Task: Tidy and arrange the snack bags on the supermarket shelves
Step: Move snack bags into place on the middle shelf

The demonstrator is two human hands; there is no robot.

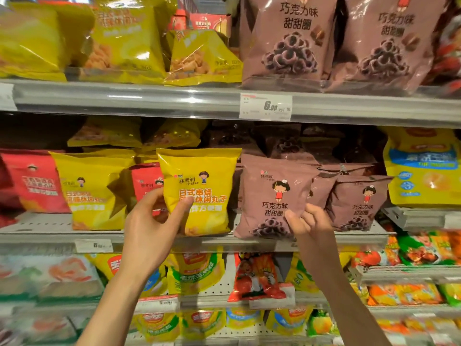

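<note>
**Bright store light, soft edges**

The scene is brightly and evenly lit from above. White glare streaks the glossy yellow bags (124, 38) on the top shelf and the clear strip along the shelf edge (149, 98). The recess behind the middle shelf's brown bags (294, 141) falls into deep shadow. The centre is fairly sharp, with print readable; the left, right and bottom margins smear into blur, and the shelf lines bow with wide-angle distortion.
</note>
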